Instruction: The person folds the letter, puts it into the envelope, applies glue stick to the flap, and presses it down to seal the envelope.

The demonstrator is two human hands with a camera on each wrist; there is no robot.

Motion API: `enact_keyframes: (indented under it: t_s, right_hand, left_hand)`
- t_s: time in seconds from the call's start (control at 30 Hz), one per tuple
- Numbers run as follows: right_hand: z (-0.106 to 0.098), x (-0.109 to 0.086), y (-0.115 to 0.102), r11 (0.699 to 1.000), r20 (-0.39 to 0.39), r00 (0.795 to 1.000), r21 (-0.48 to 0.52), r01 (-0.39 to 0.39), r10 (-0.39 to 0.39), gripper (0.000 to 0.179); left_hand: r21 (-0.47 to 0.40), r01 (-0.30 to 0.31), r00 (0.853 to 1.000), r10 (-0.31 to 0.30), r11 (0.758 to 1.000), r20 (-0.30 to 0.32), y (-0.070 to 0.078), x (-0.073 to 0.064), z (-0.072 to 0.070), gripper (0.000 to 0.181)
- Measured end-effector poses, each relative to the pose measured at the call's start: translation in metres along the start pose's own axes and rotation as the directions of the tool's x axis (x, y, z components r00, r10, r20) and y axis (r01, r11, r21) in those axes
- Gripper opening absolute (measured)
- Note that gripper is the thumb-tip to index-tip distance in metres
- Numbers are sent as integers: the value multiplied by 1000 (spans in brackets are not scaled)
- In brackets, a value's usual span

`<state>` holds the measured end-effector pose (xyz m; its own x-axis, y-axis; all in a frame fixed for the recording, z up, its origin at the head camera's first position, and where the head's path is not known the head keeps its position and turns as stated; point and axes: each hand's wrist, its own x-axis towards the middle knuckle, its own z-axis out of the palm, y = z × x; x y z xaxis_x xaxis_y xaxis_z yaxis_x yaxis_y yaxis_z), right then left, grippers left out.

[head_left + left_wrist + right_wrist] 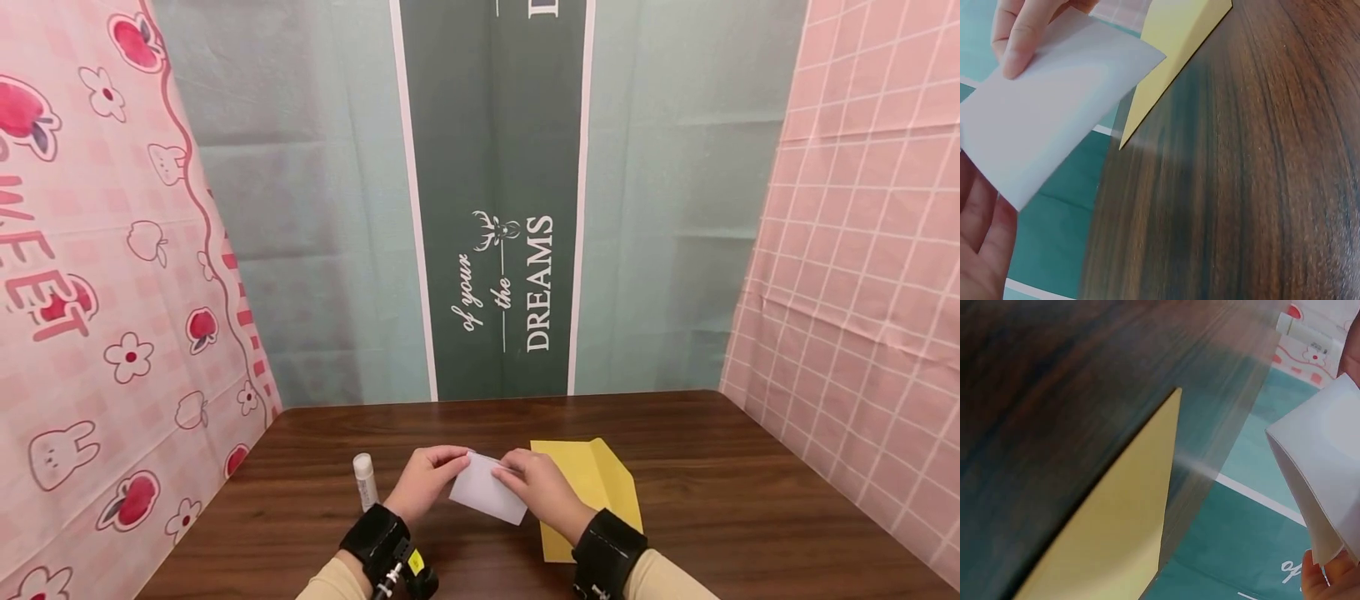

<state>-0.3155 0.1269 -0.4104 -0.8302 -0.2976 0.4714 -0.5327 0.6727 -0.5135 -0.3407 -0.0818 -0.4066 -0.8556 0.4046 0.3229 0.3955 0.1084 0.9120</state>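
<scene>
A pale-green and dark-green fabric backdrop hangs behind the dark brown wood-grain table. There, a yellow folded paper sheet lies partly hidden by the right arm. The right hand and left hand pinch a white folded paper between them; a white cylindrical tube is beside the left.

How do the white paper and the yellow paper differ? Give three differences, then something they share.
1. Colour: the white paper is plain white; the yellow paper is bright yellow.
2. Position: the white paper is held up between the left hand and right hand; the yellow paper lies on the table.
3. Size: the white paper looks smaller than the yellow paper.
Shared: both have straight edges.
</scene>
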Motion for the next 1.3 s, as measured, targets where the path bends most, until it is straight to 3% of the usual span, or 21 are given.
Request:
enact_keyframes:
  t_s: [0.23,0.43,0.63,0.77,0.83,0.9,0.93,1.0,1.07,1.1,1.17,1.3]
  right_hand:
    - [1,-1,1,999,2,999,2,-32,32,13]
    - [-2,-3,5,998,12,999,51,-49,48,22]
    - [-5,-5,12,1000,23,999,1,-23,23,9]
    - [-6,-4,12,997,43,999,-73,24,-21,6]
    - [-6,-3,11,988,57,997,-142,61,-53,6]
    - [-8,-2,10,964,85,991,-236,124,-106,5]
    - [-8,-2,9,946,105,984,-279,166,-142,4]
    - [-8,-3,9,900,158,966,-358,248,-203,3]
    - [-7,-4,9,862,222,943,-393,319,-248,3]
    - [-6,-4,9,852,257,932,-396,343,-256,3]
    - [-3,-5,9,834,323,909,-397,382,-263,4]
    - [5,-7,6,815,439,868,-399,420,-232,12]
  left_hand:
    - [69,-25,998,29,997,-57,1,-1,1,23]
    - [75,-14,995,21,997,-98,2,-1,1,22]
    - [97,-6,992,18,995,-127,-4,-1,-4,21]
    - [188,-23,993,45,982,-111,-8,-1,-10,17]
    - [284,-49,995,72,958,-72,-10,-1,-14,13]
    - [441,-104,993,116,891,0,-10,-1,-18,9]
    - [529,-144,989,139,837,49,-10,-2,-19,6]
    - [684,-235,972,176,690,157,-9,-5,-21,5]
    - [780,-324,946,193,535,261,-7,-8,-21,9]
    - [802,-356,934,183,480,306,-6,-10,-20,13]
    - [816,-405,914,145,414,380,-4,-12,-16,19]
    - [827,-445,887,42,343,460,-3,-19,-6,31]
